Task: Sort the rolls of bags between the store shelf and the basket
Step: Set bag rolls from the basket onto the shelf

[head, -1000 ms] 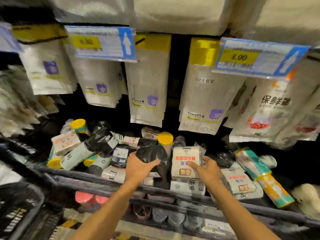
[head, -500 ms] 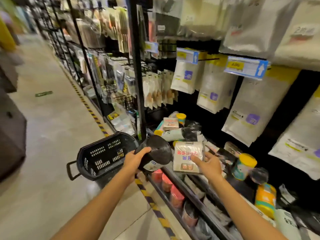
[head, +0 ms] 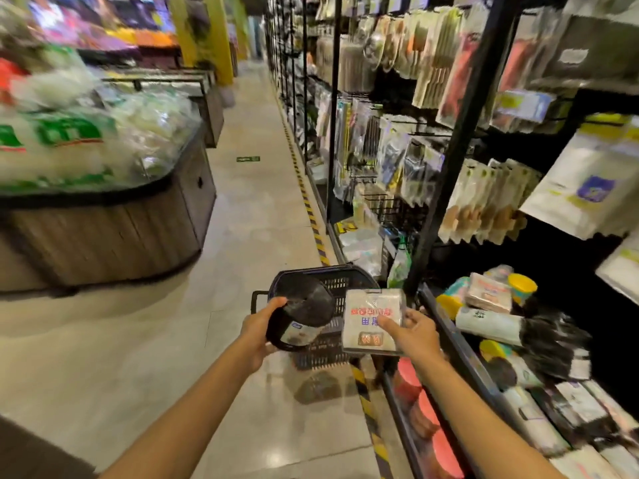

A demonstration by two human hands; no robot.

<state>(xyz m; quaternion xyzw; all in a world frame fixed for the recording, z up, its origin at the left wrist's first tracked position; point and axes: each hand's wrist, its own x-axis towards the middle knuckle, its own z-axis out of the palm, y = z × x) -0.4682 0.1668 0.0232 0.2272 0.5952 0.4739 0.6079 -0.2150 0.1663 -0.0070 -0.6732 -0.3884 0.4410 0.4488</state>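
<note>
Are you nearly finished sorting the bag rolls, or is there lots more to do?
Not nearly. Done: nothing I can confirm, since the held things hide most of the basket. In hand: the left hand grips a black roll and the right hand holds a white pack, both out by the basket. Left: many rolls lie on the shelf.

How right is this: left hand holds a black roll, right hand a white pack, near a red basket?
The basket is black, not red, as the head view shows. Correct: left hand with black roll, right hand with white pack.
</note>
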